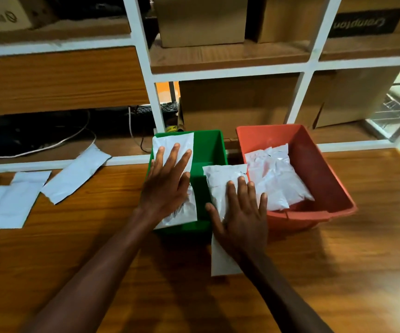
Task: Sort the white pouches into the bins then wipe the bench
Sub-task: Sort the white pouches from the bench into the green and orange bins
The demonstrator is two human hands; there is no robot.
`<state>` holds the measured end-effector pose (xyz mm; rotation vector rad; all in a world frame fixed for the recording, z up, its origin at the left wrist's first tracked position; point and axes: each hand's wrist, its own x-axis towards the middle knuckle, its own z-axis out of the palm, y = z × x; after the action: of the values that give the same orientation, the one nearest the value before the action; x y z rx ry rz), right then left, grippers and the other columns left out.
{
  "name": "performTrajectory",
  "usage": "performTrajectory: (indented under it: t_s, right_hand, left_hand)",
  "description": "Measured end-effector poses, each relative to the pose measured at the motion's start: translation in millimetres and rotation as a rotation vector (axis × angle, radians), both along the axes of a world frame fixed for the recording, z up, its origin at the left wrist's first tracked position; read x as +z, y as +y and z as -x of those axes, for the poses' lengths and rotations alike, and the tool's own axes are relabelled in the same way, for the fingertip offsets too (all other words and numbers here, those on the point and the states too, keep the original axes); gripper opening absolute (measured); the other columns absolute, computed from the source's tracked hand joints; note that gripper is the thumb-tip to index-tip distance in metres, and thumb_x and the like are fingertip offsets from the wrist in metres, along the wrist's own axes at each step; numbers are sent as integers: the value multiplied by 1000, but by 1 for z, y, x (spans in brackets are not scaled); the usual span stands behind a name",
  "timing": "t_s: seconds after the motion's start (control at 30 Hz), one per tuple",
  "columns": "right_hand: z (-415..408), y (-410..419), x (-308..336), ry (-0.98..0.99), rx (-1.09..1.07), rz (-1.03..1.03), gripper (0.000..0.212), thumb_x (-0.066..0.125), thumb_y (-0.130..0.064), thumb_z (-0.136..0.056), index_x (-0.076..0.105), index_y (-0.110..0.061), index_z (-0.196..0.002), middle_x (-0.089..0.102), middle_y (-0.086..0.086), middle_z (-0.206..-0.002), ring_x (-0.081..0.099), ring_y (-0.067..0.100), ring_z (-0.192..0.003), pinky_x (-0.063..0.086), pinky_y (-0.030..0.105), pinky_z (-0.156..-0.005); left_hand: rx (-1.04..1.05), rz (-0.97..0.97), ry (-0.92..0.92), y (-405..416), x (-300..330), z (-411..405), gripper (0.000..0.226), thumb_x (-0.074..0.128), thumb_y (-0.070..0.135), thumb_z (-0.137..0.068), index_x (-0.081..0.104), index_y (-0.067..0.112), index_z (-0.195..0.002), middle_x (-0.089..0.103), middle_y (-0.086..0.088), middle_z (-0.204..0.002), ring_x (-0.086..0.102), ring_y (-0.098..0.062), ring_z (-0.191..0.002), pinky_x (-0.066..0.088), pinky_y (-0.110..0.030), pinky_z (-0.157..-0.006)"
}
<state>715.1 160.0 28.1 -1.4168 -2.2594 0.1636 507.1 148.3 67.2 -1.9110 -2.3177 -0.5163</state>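
A green bin (212, 150) and a red bin (314, 164) stand side by side on the wooden bench (74, 236). My left hand (167, 183) lies flat with straight fingers on a white pouch (172, 143) inside the green bin. My right hand (242, 215) presses flat on another white pouch (220, 179) that lies over the green bin's right edge and hangs down toward me. Crumpled white pouches (275, 179) fill the red bin. Several flat white pouches (76, 174) lie on the bench at the left.
A white-framed shelf unit (230, 73) with cardboard boxes (237, 104) stands behind the bench. White cables (50, 145) and dark equipment sit on the low shelf at the left. A cardboard tube (182, 121) stands behind the green bin.
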Motion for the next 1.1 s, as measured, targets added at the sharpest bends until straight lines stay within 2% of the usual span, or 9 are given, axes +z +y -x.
performTrajectory:
  t_s: [0.07,0.2,0.37,0.47,0.73,0.9,1.1]
  right_hand:
    - [1,-1,-2,-38,11,-6,81,19,-71,-96,32,-17,-155,21,14,-165,16,32,-153,6,50,-123]
    - [5,1,-2,-10,40,-16,65,28,-53,-101,36,-15,-152,26,16,-163,22,33,-152,12,50,-122]
    - [11,7,8,66,19,-5,58,24,-41,-103,42,-11,-149,30,16,-161,23,32,-151,18,50,-123]
    - [17,13,16,105,6,-1,58,21,-40,-104,42,-10,-149,30,15,-162,21,32,-152,17,49,-124]
    - [25,35,36,119,-10,-52,52,27,-34,-105,41,-10,-150,30,14,-162,20,30,-153,12,44,-124]
    - [30,48,40,122,3,-59,54,26,-35,-104,44,-9,-148,32,15,-161,23,33,-151,7,41,-122]
    - [34,61,45,130,23,-35,55,24,-36,-103,44,-10,-147,31,13,-162,20,31,-152,6,40,-122]
  left_hand:
    - [-10,-10,7,0,-1,5,58,29,41,-97,22,33,-155,13,1,-166,5,-35,-152,21,-58,-119]
    - [-26,-24,1,2,-1,13,57,29,41,-99,22,32,-155,13,0,-166,4,-34,-152,17,-54,-120]
    - [-67,-30,-1,16,-5,17,58,29,41,-98,24,31,-155,16,-2,-165,8,-36,-151,18,-57,-120]
    - [-85,0,-9,34,-11,20,59,30,40,-96,27,29,-154,20,-4,-164,11,-39,-150,22,-59,-118]
    - [-84,338,24,85,-53,38,58,33,35,-101,17,24,-156,10,-9,-165,7,-45,-148,20,-61,-116]
    - [-12,412,-17,80,-75,47,59,32,35,-102,13,25,-157,3,-4,-166,-1,-39,-150,11,-61,-117]
    - [12,531,94,89,-96,45,61,29,41,-103,4,29,-157,-3,-1,-166,0,-33,-151,1,-60,-118]
